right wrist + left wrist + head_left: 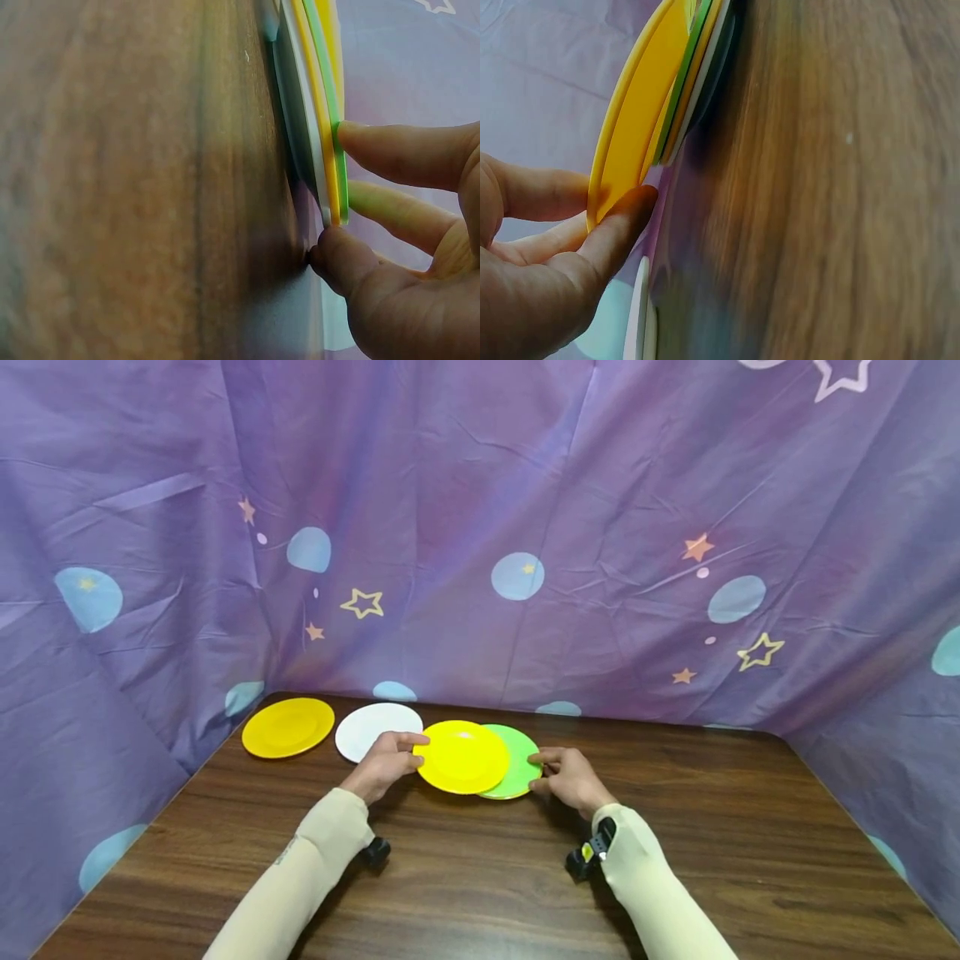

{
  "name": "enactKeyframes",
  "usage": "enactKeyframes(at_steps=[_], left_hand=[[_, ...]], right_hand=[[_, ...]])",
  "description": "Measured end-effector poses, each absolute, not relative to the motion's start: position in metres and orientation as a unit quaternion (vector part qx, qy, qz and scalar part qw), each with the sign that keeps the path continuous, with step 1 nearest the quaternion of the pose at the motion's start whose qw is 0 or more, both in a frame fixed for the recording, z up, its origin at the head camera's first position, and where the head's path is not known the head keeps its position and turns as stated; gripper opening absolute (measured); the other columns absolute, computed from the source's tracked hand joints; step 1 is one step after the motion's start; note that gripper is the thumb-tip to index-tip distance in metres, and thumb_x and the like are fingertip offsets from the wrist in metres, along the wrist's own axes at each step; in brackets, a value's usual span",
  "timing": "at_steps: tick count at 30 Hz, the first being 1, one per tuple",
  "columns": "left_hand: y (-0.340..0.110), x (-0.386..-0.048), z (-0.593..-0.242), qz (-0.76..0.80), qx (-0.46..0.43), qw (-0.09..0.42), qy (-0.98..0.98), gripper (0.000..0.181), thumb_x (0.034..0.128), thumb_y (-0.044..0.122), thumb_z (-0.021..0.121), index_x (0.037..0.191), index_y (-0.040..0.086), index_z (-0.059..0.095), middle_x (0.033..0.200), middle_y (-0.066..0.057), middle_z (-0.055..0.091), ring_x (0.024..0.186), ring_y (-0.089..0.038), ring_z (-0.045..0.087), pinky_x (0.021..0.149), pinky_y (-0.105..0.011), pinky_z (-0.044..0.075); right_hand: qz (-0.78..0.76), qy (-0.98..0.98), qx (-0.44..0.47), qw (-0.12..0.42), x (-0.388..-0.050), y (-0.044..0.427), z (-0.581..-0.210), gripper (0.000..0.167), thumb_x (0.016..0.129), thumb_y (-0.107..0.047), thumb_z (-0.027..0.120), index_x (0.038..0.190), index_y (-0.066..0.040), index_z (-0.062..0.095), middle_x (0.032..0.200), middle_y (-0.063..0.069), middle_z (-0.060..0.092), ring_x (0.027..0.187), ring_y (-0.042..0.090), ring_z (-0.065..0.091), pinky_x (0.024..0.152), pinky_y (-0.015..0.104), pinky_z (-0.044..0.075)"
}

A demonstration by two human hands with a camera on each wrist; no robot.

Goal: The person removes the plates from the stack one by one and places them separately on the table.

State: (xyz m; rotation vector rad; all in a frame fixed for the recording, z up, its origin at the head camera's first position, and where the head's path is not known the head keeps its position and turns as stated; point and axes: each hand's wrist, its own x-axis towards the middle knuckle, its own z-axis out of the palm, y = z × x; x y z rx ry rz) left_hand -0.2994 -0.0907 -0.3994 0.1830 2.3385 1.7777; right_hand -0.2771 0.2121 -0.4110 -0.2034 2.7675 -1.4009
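Observation:
My left hand (384,765) pinches the left edge of a bright yellow plate (461,757), thumb on one side and fingers on the other. That plate overlaps the left part of a green plate (521,764). At the right edge of the green plate is my right hand (572,778), its fingertips and thumb against the rims. In the right wrist view the green plate (341,180) tops a stack with a yellow rim (328,150) and a white rim (311,142) beneath. The left wrist view shows the held yellow plate (630,112) tilted away from the stack.
A white plate (371,727) lies just left of the held plate, partly behind my left hand. Farther left, near the table's back corner, is a darker yellow plate (288,727). A purple patterned cloth (450,527) hangs behind the brown wooden table (465,885).

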Motion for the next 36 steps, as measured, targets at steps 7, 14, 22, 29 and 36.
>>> enactKeyframes(at_steps=[7, 14, 22, 29, 36], left_hand=[[-0.107, -0.297, -0.400, 0.616, 0.062, 0.097, 0.779, 0.047, 0.0868, -0.012, 0.050, 0.134, -0.015, 0.052, 0.134, -0.034, 0.056, 0.092, -0.014, 0.060, 0.080, -0.019, 0.052], [-0.118, -0.296, -0.404, 0.619, 0.067, 0.101, 0.776, 0.049, 0.0858, -0.013, 0.048, 0.135, -0.017, 0.050, 0.133, -0.033, 0.055, 0.093, -0.013, 0.058, 0.081, -0.019, 0.052], [-0.142, -0.287, -0.401, 0.605, 0.055, 0.121, 0.785, 0.050, 0.0858, -0.013, 0.048, 0.136, -0.015, 0.050, 0.132, -0.027, 0.051, 0.090, -0.016, 0.052, 0.077, -0.021, 0.048], [-0.175, -0.271, -0.397, 0.560, 0.052, 0.130, 0.817, 0.050, 0.0857, -0.010, 0.051, 0.135, -0.012, 0.054, 0.147, -0.032, 0.044, 0.099, -0.021, 0.051, 0.076, -0.022, 0.047], [-0.200, -0.257, -0.395, 0.557, 0.073, 0.148, 0.814, 0.048, 0.0890, -0.008, 0.051, 0.137, -0.014, 0.051, 0.148, -0.035, 0.043, 0.111, -0.020, 0.056, 0.083, -0.022, 0.051]], right_hand=[[-0.453, 0.889, -0.068, 0.019, -0.278, 0.212, -0.411, 0.046, 0.080, 0.003, 0.073, 0.125, 0.007, 0.066, 0.147, 0.031, 0.049, 0.135, 0.046, 0.050, 0.113, 0.050, 0.044], [-0.451, 0.890, -0.066, 0.019, -0.276, 0.212, -0.412, 0.045, 0.079, 0.003, 0.074, 0.124, 0.007, 0.067, 0.146, 0.031, 0.050, 0.134, 0.047, 0.050, 0.113, 0.050, 0.044], [-0.456, 0.887, -0.066, 0.018, -0.277, 0.210, -0.412, 0.045, 0.080, 0.003, 0.074, 0.124, 0.007, 0.067, 0.146, 0.031, 0.050, 0.134, 0.046, 0.050, 0.112, 0.050, 0.045], [-0.451, 0.889, -0.070, 0.016, -0.277, 0.208, -0.412, 0.043, 0.080, 0.003, 0.075, 0.123, 0.006, 0.068, 0.145, 0.029, 0.052, 0.134, 0.045, 0.051, 0.111, 0.049, 0.046], [-0.452, 0.889, -0.069, 0.012, -0.277, 0.210, -0.412, 0.044, 0.079, 0.003, 0.075, 0.122, 0.007, 0.068, 0.145, 0.030, 0.052, 0.133, 0.045, 0.052, 0.111, 0.049, 0.046]])
